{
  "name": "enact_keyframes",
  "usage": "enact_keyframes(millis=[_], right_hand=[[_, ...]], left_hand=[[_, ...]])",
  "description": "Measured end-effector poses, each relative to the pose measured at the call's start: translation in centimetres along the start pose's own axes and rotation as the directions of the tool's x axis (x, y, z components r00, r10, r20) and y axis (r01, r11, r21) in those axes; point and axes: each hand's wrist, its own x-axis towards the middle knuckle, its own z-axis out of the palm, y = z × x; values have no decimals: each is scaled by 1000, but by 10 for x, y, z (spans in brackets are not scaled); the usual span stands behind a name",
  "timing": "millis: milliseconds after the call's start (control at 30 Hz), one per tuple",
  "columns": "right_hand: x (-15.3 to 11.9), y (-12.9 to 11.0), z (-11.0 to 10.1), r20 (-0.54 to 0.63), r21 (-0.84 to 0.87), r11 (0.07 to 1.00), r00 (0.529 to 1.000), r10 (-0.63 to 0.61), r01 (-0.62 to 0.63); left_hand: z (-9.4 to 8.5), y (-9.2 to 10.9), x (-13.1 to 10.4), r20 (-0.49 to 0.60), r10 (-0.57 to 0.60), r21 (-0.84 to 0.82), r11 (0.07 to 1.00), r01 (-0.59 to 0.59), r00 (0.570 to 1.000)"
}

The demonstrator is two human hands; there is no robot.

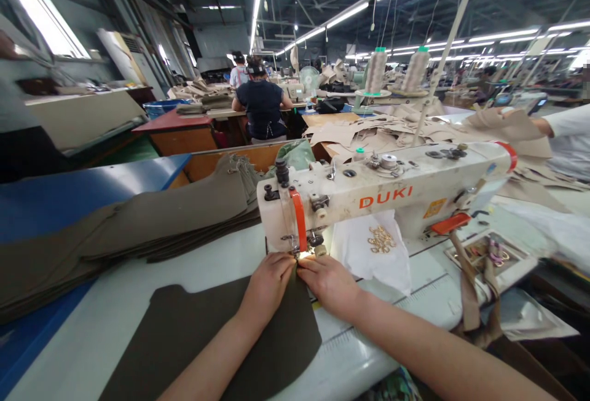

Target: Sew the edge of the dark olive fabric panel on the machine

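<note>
A dark olive fabric piece (pixel 198 321) lies on the pale sewing table, its far edge under the needle area of a white sewing machine (pixel 341 204). Just left of the lit needle area, my left hand (pixel 270 281) has its fingers bent together on the fabric edge. My right hand (pixel 329 281) meets it from the right, fingers closed at the same edge, the fingertips of both hands nearly touching. Something small and dark shows between the fingertips, too small to make out. The machine's red guard strip (pixel 298 220) hangs just above them.
Stacked olive pieces (pixel 184 217) lie at left. Behind the machine base is a white cloth (pixel 348 247) with gold metal rings (pixel 381 239). A parts tray (pixel 520 266) and hanging straps (pixel 469 290) are at right. A person (pixel 262 103) sits ahead; another person's arm (pixel 565 128) is at right.
</note>
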Motion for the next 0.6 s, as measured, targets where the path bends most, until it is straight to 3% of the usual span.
enact_keyframes(millis=[167,333,600], right_hand=[[-6,-1,-2,-44,11,998,997,-68,68],[-9,0,-1,-50,16,990,989,-136,137],[-5,-1,0,26,-8,992,992,-125,126]], left_hand=[[-4,4,-4,7,2,15,1000,-2,1000],[-9,7,-17,108,-7,88,996,-3,994],[-7,1,-27,216,96,137,982,-128,972]])
